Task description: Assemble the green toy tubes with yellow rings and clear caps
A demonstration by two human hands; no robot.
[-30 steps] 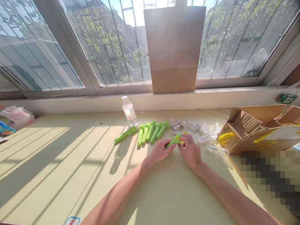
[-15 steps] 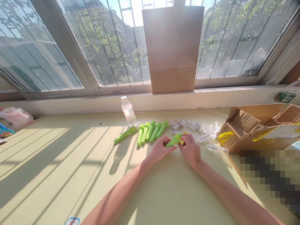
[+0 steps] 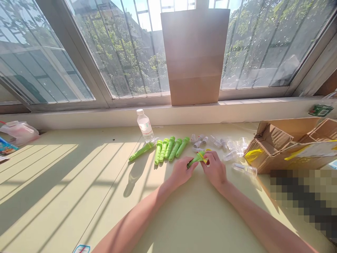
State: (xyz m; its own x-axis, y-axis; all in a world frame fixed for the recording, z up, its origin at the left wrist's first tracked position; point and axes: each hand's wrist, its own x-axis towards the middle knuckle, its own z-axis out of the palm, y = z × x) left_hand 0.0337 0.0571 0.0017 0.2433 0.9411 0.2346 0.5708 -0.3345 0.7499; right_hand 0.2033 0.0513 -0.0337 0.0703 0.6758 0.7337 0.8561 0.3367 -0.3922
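Note:
Between my two hands is a green ribbed plastic tube (image 3: 195, 160), tilted with its wider collar end up and to the right. My left hand (image 3: 183, 171) is closed round the lower end, which its fingers partly hide. At the collar, my right hand (image 3: 215, 168) pinches a thin yellow strip (image 3: 204, 160); its fingertips also touch the tube's head. Just left of my hands several similar green tubes (image 3: 171, 149) lie side by side. Another green tube (image 3: 141, 152) lies apart, slanted, with a clear piece at its upper end.
A water bottle (image 3: 145, 127) stands behind the slanted tube. Small white-and-clear caps (image 3: 200, 140) and clear plastic cups (image 3: 244, 169) lie beyond and right of my hands. An open cardboard box (image 3: 289, 154) sits at the right. A cardboard sheet (image 3: 196, 59) leans against the window.
My left hand has shifted its grip toward the tube's lower end, uncovering more of the green body. My right hand stays at the collar with the yellow strip.

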